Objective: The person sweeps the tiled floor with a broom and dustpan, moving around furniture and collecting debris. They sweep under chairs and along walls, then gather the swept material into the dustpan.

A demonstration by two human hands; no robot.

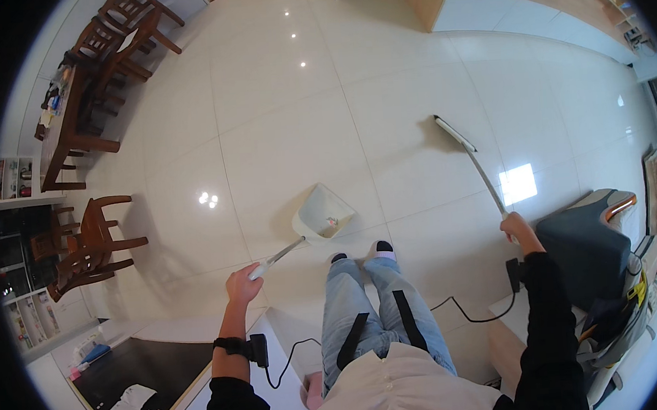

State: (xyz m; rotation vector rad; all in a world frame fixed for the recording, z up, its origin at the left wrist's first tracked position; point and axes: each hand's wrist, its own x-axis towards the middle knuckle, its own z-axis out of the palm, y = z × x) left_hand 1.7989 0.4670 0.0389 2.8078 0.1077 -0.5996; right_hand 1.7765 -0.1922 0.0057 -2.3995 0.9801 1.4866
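Observation:
My left hand (243,284) is closed round the pale handle of a long-handled dustpan (315,206). The white pan rests on the tiles ahead of my feet, with a little debris inside it. Out to the right, my right hand (518,230) grips the pole of a broom (485,175). Its narrow head, dark along the edge, lies at the floor, farther off than the dustpan and apart from it.
Glossy cream tiles (285,124) spread ahead. Brown wooden chairs (91,244) and a table (65,139) line the left. At the right stand a dark grey seat (590,240) and, farther back, a white and wood cabinet (482,11). A black-topped surface (139,378) lies near left.

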